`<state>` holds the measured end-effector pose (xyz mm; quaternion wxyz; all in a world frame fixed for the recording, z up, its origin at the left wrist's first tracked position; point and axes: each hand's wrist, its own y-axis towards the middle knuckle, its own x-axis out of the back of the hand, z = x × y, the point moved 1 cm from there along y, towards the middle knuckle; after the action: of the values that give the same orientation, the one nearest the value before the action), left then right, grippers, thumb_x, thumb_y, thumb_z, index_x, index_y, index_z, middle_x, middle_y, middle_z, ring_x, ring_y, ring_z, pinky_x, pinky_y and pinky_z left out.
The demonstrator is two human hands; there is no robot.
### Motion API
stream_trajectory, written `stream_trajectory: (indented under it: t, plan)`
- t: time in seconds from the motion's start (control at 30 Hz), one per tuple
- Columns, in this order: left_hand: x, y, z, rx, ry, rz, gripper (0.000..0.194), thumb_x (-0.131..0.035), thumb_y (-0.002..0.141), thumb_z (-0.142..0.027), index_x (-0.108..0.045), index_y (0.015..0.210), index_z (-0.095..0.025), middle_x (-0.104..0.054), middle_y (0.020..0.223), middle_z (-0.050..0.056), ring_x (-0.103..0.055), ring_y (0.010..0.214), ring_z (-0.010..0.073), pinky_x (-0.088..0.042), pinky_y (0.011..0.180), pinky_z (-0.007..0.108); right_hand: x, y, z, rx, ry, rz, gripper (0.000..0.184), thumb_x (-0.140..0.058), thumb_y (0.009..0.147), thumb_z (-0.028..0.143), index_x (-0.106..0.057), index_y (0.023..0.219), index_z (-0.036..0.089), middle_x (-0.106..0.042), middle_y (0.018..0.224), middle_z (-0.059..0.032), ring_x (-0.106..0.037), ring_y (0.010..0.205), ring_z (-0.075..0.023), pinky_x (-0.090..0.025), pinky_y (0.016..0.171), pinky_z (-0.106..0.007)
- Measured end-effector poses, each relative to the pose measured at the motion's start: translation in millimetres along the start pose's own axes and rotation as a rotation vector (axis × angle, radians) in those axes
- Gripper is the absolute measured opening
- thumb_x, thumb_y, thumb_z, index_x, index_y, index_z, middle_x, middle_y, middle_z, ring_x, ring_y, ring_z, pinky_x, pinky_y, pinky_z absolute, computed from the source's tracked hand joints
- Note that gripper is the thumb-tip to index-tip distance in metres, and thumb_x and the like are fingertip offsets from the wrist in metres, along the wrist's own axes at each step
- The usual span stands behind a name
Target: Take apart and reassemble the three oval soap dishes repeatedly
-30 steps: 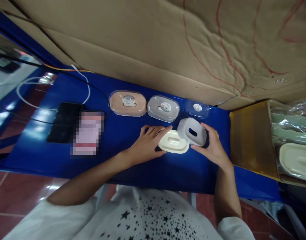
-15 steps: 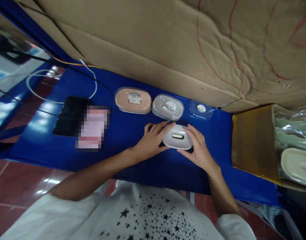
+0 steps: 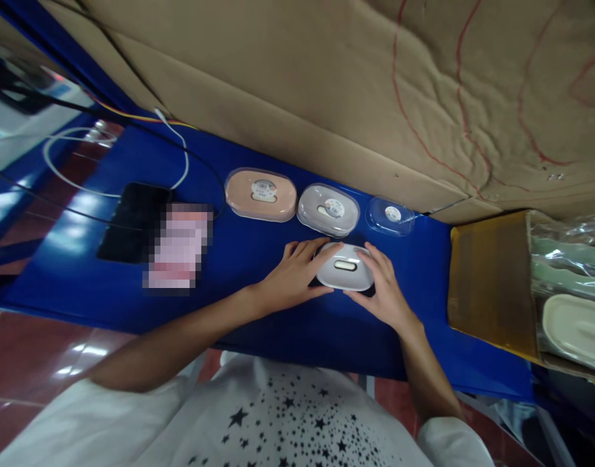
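Head view, please: which container are the hands on?

Both hold a pale grey cover [image 3: 347, 279] on the blue table [image 3: 288, 334]. The left hand [image 3: 297, 272] curves round its left end, the right hand [image 3: 385, 285] round its right — each partly open, thumb at the near edge, fingers at the far edge.

Is anything inside it?

A cream piece [image 3: 345, 265] shows through the slot on top; the rest is hidden.

What other containers are near?

Just beyond, in a row: a peach box [image 3: 239, 194] and a grey box [image 3: 310, 211], both under clear plastic, then a see-through lid [image 3: 375, 213]. Each has a round label. At the right, an open cardboard box [image 3: 489, 279] holds a cream oval [image 3: 574, 323] and green pieces [image 3: 554, 275] — shiny clear wrap lies over the green.
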<state>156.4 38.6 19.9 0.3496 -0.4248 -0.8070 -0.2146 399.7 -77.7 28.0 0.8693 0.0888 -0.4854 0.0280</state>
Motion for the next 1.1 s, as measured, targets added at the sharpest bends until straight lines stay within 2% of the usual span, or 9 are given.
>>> stream_trajectory:
  t: [0.13,0.3,0.5,0.67,0.83,1.0,1.1]
  plan:
    - [2.5,1,4,0.014,-0.033,0.011,0.096,-0.082,0.093,-0.049,-0.029,0.171,-0.031,-0.046,0.165,0.016,-0.044,0.151,0.0398,-0.037,0.119,0.055,-3,1,-2,0.001,0.068,-0.004,0.089,-0.078,0.097,0.042,-0.028,0.17,0.039,-0.035,0.175,-0.013,-0.036,0.162,-0.0383,-0.04,0.127,-0.067]
    - [6.7,2,5,0.068,-0.066,0.056,0.099,-0.087,0.087,-0.049,-0.033,0.168,-0.034,-0.049,0.161,0.014,-0.049,0.143,0.0404,-0.039,0.116,0.056,-3,2,-6,-0.021,0.129,0.043,0.095,-0.084,0.092,0.043,-0.029,0.169,0.038,-0.036,0.174,-0.0137,-0.038,0.161,-0.0378,-0.04,0.129,-0.064]
    - [8.8,3,5,0.044,-0.083,0.08,0.1,-0.091,0.08,-0.047,-0.038,0.162,-0.031,-0.055,0.152,0.013,-0.053,0.136,0.0388,-0.04,0.112,0.054,-3,-2,-4,-0.017,0.151,0.079,0.093,-0.085,0.091,0.044,-0.032,0.168,0.038,-0.037,0.173,-0.0139,-0.039,0.161,-0.0368,-0.04,0.129,-0.063]
    - [12.1,2,6,-0.006,-0.123,0.099,0.101,-0.092,0.077,-0.052,-0.038,0.16,-0.033,-0.057,0.15,0.011,-0.054,0.135,0.038,-0.038,0.113,0.053,1,-4,0,-0.017,0.173,0.121,0.089,-0.084,0.091,0.046,-0.037,0.165,0.037,-0.039,0.172,-0.0143,-0.039,0.161,-0.0377,-0.04,0.128,-0.065]
    - [16.3,2,1,-0.001,-0.14,0.128,0.099,-0.093,0.074,-0.058,-0.043,0.155,-0.03,-0.06,0.144,0.011,-0.056,0.133,0.0383,-0.037,0.115,0.054,4,-5,1,-0.011,0.215,0.144,0.091,-0.085,0.089,0.049,-0.037,0.165,0.035,-0.04,0.172,-0.0147,-0.04,0.161,-0.037,-0.041,0.128,-0.062]
    - [12.2,1,0,-0.028,-0.13,0.133,0.094,-0.091,0.078,-0.046,-0.041,0.155,-0.026,-0.055,0.153,0.014,-0.051,0.141,0.0388,-0.037,0.115,0.052,-1,-6,1,-0.02,0.194,0.183,0.088,-0.082,0.092,0.049,-0.037,0.166,0.035,-0.038,0.172,-0.0139,-0.04,0.161,-0.0355,-0.043,0.127,-0.059]
    - [10.6,1,2,-0.044,-0.125,0.139,0.095,-0.091,0.079,-0.045,-0.039,0.157,-0.026,-0.054,0.156,0.015,-0.049,0.145,0.0393,-0.037,0.117,0.053,-1,-6,2,-0.038,0.119,0.193,0.089,-0.081,0.093,0.052,-0.036,0.167,0.037,-0.039,0.172,-0.0134,-0.04,0.16,-0.0378,-0.041,0.127,-0.063]
